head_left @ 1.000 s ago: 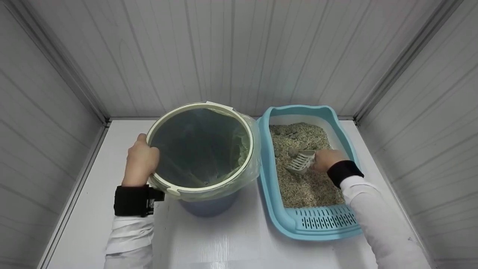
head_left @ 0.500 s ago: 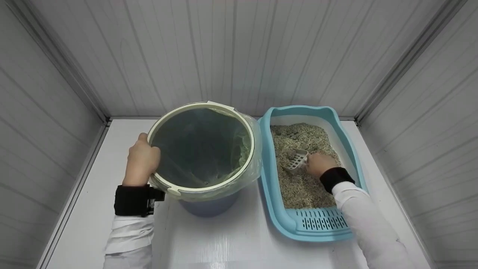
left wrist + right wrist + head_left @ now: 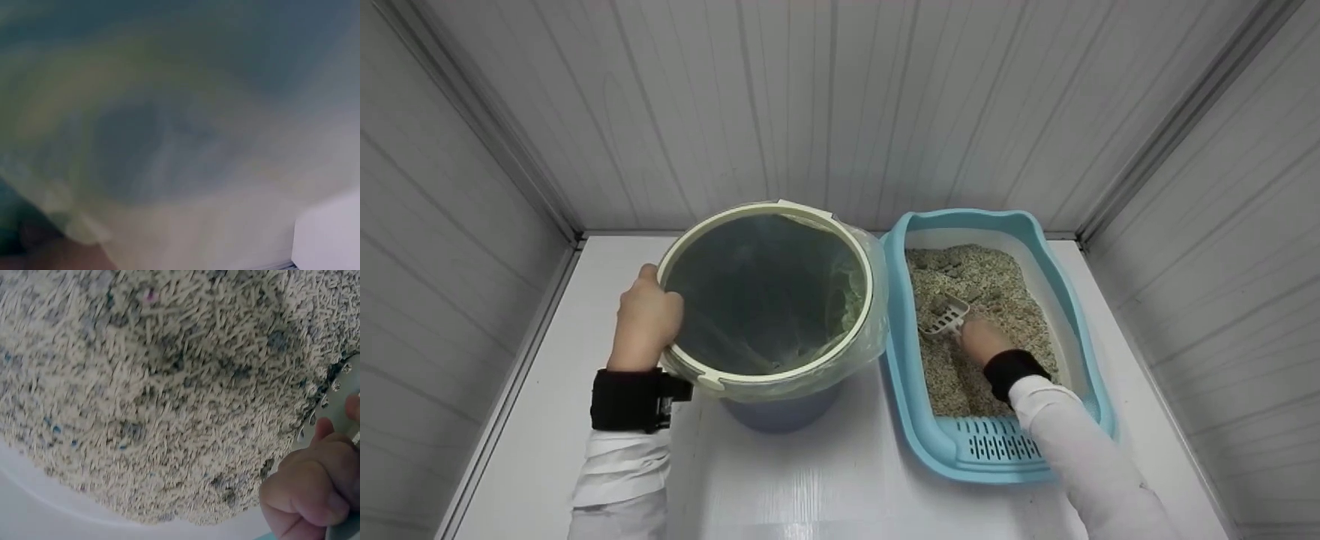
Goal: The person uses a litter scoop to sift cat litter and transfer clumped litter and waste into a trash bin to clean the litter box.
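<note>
In the head view my left hand (image 3: 646, 322) grips the left side of the cream rim of a round bin (image 3: 780, 411), lined with a translucent yellowish bag (image 3: 851, 360). My right hand (image 3: 984, 341) grips the handle of a pale slotted litter scoop (image 3: 946, 315), its head low in the grey-beige cat litter (image 3: 997, 289). Dark clumped litter shows at the scoop's far left edge. A blue litter box (image 3: 904, 405) holds the litter. The right wrist view shows curled fingers (image 3: 306, 486) beside the perforated scoop. Blurred bag and bin fill the left wrist view.
The bin and litter box stand side by side on a white surface (image 3: 810, 495), the bag's overhang against the box's left wall. A slotted step (image 3: 997, 446) forms the box's near end. Grey panel walls (image 3: 825, 112) enclose the back and both sides.
My right hand and the scoop have moved left through the litter, toward the box's left wall, and the scoop has turned. My left hand stays on the bin rim.
</note>
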`<state>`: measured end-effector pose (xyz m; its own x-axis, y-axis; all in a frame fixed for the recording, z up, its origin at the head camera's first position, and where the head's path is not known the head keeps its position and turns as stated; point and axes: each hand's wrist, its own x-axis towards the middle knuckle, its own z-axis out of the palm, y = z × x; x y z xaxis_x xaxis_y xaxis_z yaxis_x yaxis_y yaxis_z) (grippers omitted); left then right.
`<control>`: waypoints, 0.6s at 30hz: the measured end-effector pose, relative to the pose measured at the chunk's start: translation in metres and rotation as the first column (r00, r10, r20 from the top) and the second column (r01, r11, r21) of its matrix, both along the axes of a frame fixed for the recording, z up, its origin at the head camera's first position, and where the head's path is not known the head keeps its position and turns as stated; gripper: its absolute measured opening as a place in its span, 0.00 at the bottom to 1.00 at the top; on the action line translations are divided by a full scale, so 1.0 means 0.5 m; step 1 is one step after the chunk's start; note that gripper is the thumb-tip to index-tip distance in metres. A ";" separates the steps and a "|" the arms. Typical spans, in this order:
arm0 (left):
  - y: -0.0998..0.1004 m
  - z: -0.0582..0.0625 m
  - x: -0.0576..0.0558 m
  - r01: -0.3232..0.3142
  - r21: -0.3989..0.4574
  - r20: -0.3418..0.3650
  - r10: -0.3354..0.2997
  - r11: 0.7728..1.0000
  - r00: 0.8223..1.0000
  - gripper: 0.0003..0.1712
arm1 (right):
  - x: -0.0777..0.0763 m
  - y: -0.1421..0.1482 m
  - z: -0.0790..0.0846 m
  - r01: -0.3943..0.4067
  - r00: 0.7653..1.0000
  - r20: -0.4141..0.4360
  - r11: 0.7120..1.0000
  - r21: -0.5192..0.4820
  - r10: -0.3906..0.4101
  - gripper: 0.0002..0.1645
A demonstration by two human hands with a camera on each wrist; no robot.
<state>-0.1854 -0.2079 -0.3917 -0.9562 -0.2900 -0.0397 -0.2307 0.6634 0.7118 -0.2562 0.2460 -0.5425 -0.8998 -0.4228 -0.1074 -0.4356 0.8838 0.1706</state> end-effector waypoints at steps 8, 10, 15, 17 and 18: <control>0.000 0.001 0.000 0.005 -0.007 0.014 -0.005 1.000 1.000 0.31 | -0.007 -0.018 -0.022 0.257 0.962 0.171 0.924 -0.283 -0.215 0.14; 0.000 0.000 0.000 0.005 -0.007 0.006 -0.005 1.000 1.000 0.31 | -0.015 -0.021 -0.027 0.353 0.924 0.268 0.877 -0.325 -0.272 0.15; 0.001 -0.001 -0.001 0.001 -0.003 -0.007 -0.001 1.000 1.000 0.32 | -0.035 -0.007 -0.061 0.382 0.905 0.323 0.864 -0.329 -0.277 0.21; 0.001 -0.002 -0.001 -0.002 -0.003 -0.006 0.002 1.000 1.000 0.31 | -0.030 -0.007 -0.057 0.333 0.924 0.289 0.898 -0.288 -0.250 0.21; 0.002 -0.002 -0.001 -0.003 -0.001 -0.007 0.003 1.000 1.000 0.31 | -0.023 -0.008 -0.047 0.260 0.947 0.250 0.938 -0.230 -0.202 0.19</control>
<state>-0.1858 -0.2071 -0.3925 -0.9556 -0.2929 -0.0328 -0.2279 0.6636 0.7125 -0.2677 0.2421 -0.5660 -0.9419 -0.2455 -0.2291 -0.2146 0.9649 -0.1516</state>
